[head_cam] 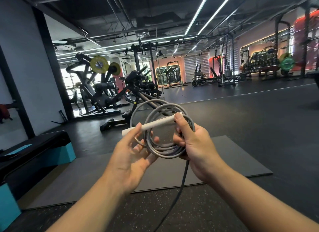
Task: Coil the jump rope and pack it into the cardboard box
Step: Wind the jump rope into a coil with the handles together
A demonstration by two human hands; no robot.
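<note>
A grey jump rope [165,151] is wound into several loops and held up in front of me at chest height. Its white handle [155,124] lies across the top of the coil. My right hand [193,145] grips the right side of the coil, thumb pressed on the handle's far end. My left hand [131,152] pinches the handle's near end between thumb and fingers, with its fingers under the loops. A loose tail of rope [179,190] hangs down from my right hand toward the floor. No cardboard box is in view.
A grey exercise mat [155,173] lies on the dark speckled gym floor below my hands. A black and teal step platform [36,154] stands at the left. Weight machines [103,86] and racks fill the background.
</note>
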